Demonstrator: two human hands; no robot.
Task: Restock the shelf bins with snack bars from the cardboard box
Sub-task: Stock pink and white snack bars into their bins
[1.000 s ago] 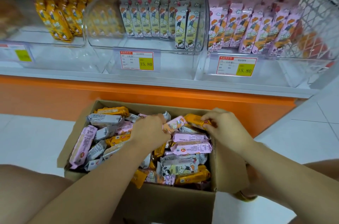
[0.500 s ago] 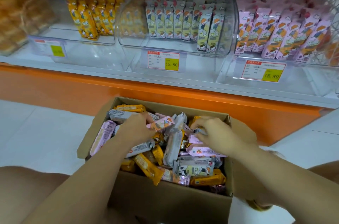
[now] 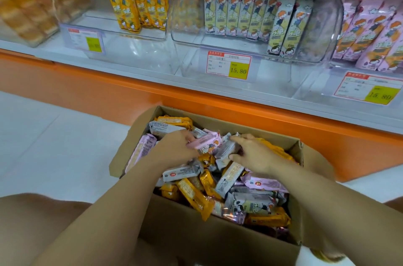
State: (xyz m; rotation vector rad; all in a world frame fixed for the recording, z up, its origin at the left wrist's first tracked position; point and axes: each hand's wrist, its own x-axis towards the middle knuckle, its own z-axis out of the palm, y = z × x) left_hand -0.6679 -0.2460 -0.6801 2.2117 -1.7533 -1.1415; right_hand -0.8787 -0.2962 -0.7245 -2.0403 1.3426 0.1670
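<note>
Up top, the shelf bins (image 3: 220,42) stand only part-filled, bare at their fronts. The cardboard box (image 3: 218,241) at lower centre is heaped with mixed snack bars (image 3: 194,197), so I'd call this restock far from done. Inside the box, the left grip (image 3: 176,150) curls round a pink bar (image 3: 205,141) and the right grip (image 3: 253,154) pinches a grey bar (image 3: 226,149).

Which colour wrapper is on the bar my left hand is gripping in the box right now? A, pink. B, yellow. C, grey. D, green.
A: the left hand grips a pink bar near the top of the pile in the cardboard box.
</note>
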